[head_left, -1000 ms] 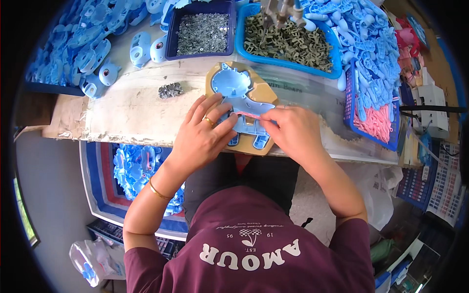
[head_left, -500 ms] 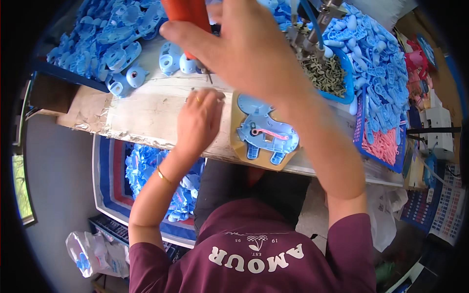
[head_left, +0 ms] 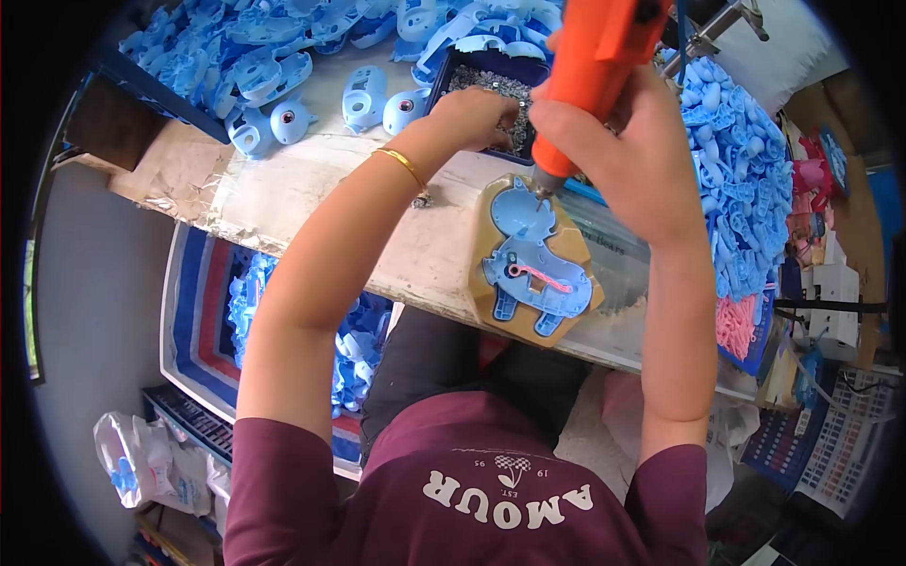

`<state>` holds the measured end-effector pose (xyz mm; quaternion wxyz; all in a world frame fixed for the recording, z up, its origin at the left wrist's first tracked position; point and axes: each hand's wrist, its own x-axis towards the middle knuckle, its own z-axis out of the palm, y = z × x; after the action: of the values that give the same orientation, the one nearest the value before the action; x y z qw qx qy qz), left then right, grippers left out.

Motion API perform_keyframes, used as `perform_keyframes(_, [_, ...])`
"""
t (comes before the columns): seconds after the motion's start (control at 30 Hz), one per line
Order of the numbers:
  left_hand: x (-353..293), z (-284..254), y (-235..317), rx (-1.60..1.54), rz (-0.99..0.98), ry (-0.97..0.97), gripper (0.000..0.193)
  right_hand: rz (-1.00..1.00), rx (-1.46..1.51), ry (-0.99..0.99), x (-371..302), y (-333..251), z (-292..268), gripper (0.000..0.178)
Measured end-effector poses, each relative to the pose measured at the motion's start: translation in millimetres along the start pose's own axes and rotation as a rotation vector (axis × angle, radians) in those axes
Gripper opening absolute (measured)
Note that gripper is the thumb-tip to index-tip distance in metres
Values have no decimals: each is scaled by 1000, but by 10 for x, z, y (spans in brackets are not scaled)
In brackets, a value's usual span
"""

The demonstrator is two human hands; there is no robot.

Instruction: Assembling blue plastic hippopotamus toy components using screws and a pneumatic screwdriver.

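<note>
Busily, both of your hands work over the worktop [head_left: 283, 200], where a light-blue, animal-shaped shell half [head_left: 534, 257] lies hollow side up in a tan holding block [head_left: 480, 283] near the front edge. Your right hand [head_left: 634, 151] has its fingers wrapped firmly round an orange power screwdriver [head_left: 596, 80], its bit pointing down over the rounded head section of the shell half; whether the bit touches the plastic cannot be told from this view. A pink strip [head_left: 545, 278] with a ringed end lies across the body section.

To the left, your left hand [head_left: 475, 115] dips into a dark-blue tray [head_left: 441, 91] of small metal screws [head_left: 486, 81], fingers bent downward, though how wide they stand and whether they have hold of a screw cannot be told. A gold bracelet [head_left: 406, 168] circles that wrist.

Just left of the tray sits a rounded blue piece with a dark eye [head_left: 406, 111], beside an oval blue shell [head_left: 364, 99]. Blue plastic parts [head_left: 255, 57] heap up at the far left, with more blue pieces [head_left: 741, 179] piled at the right above a cluster of pink strips [head_left: 734, 325]. Below the worktop's front edge, a striped-lined bin [head_left: 200, 311] holds further blue parts.
</note>
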<state>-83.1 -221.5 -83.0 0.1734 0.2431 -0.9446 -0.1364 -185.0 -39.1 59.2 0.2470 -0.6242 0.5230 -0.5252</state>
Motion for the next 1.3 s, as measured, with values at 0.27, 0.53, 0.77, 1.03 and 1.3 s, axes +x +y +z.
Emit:
perform_keyframes(0.27, [-89,-166,92,119,-76,-64,21,12,35,-6,-57,92,-249,48])
perform_keyframes(0.53, [-177,-189,138,209,86,109,13,9,6,-64,-53,100,-347,48])
perform_keyframes(0.77, [-344,-159,200,-224,28,204,19,101,97,-103,-83,57,-341,44])
perform_keyframes(1.03, [-946,-105,1006,-263,390,319,19,14,386,41,-364,-61,-10,41])
perform_keyframes(1.3, [-1063,-15,1251,-364,440,338,23,108,533,143,-528,-66,-36,25])
